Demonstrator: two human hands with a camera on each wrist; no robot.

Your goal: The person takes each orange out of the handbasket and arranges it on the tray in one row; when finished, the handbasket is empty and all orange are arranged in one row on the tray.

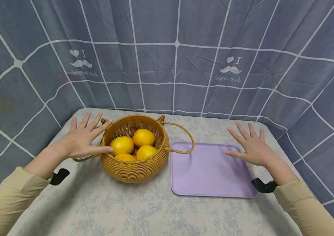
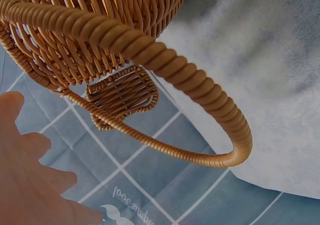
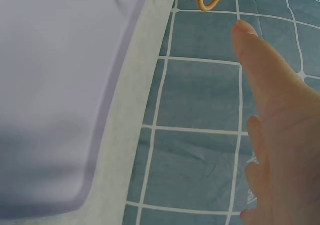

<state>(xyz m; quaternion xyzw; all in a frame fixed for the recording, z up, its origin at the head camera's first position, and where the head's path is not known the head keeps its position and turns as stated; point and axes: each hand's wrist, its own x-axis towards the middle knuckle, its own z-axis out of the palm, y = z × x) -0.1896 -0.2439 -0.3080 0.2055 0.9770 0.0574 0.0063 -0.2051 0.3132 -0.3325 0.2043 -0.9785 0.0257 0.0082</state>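
A round woven wicker basket (image 1: pixel 134 172) with loop handles stands on the table, holding several yellow lemons (image 1: pixel 122 145). My left hand (image 1: pixel 84 139) hovers at the basket's left side, fingers spread and straight, gripping nothing; in the head view its thumb overlaps the basket's rim. One loop handle (image 2: pixel 200 85) fills much of the left wrist view. To the right of the basket lies a flat light-purple tray (image 1: pixel 208 170) with nothing on it. Over the tray's right edge is my right hand (image 1: pixel 252 149), fingers spread, holding nothing.
A pale floral cloth covers the table (image 1: pixel 143 209). The basket's right handle (image 1: pixel 191 137) reaches over the tray's back left corner. Behind and at both sides hangs a blue-grey curtain (image 1: pixel 155 65) with white grid lines.
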